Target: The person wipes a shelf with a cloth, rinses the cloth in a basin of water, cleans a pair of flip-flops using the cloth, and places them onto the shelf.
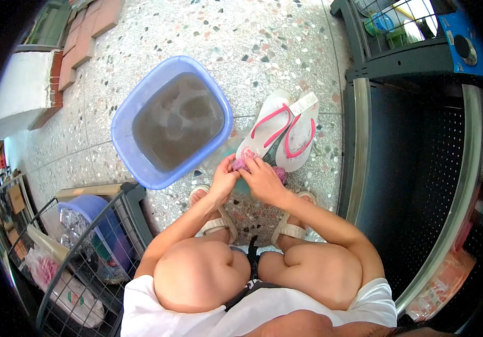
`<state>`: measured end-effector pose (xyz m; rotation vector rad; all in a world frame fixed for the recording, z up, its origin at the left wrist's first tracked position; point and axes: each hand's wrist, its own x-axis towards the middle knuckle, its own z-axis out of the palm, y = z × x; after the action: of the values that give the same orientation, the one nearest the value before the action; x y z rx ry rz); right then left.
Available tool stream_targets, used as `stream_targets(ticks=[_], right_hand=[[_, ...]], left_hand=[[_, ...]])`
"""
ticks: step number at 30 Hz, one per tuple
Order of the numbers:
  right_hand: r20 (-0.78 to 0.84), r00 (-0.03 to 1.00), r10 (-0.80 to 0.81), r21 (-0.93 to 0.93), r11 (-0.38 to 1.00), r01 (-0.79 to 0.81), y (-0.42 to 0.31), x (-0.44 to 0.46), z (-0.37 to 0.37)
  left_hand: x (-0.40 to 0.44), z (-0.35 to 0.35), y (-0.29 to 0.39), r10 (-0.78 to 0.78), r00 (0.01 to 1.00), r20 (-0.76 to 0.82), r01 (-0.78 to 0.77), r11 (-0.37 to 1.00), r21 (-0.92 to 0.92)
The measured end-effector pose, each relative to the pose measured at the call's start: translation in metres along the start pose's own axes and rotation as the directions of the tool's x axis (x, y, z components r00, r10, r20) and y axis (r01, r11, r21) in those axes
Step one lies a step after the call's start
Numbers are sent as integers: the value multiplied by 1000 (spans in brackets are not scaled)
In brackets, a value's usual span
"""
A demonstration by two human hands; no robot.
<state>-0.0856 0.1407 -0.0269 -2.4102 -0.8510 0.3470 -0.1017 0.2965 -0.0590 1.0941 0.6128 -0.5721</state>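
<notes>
My fingers are narrow: those of my left hand (224, 181) and my right hand (264, 182) close on a knobbly pink piece (240, 164) right by the near end of the left slipper (265, 124). More pink shows past my right hand; I can't tell whether it is the same piece. From my fingertips the left slipper's long axis runs forward, leaning a little right, with the toe end farthest away. The right slipper (299, 140) lies just beside it, nearer my right hand, and a white tag (303, 104) sits across the toe ends. My left hand is nearer the blue basin (122, 126), which holds murky water (180, 121) and crowds the space ahead and left. Toward the floor's (230, 33) right edge, the dark rack (410, 196) shuts off that side; beyond the toe ends, the floor is open.
</notes>
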Motion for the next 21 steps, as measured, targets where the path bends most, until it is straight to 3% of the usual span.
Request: stream_targets(ticks=[3,6,7,10,11,14,17,21], right_hand=[[29,1000,1,101,995,-4,5,-16,-6],[50,998,48,212,976,-58,16,-27,-16],[62,995,75,247,965,-88,19,-27,-18],[-240,954,179,281,954,-109,27,-12,-32],[-305,927,220,254,957,-144,30,-5,-34],[-270,927,259,33,965,-260,37,8,-32],[-112,986,126,-54,990,-133,24,1,-19],[-139,989,49,-27,998,-54,14,-8,-13]], left_hand=[[-8,5,11,-129,992,-2,129,987,96],[-2,3,3,-90,996,10,90,993,-80],[-1,4,3,-91,996,0,91,994,-56],[0,5,1,-90,996,-6,90,996,-5],[2,4,-2,-84,996,8,84,996,-1],[5,4,-9,-61,998,30,60,998,20],[5,4,-7,-43,999,26,43,999,9],[-1,5,-2,34,999,-17,-32,995,95]])
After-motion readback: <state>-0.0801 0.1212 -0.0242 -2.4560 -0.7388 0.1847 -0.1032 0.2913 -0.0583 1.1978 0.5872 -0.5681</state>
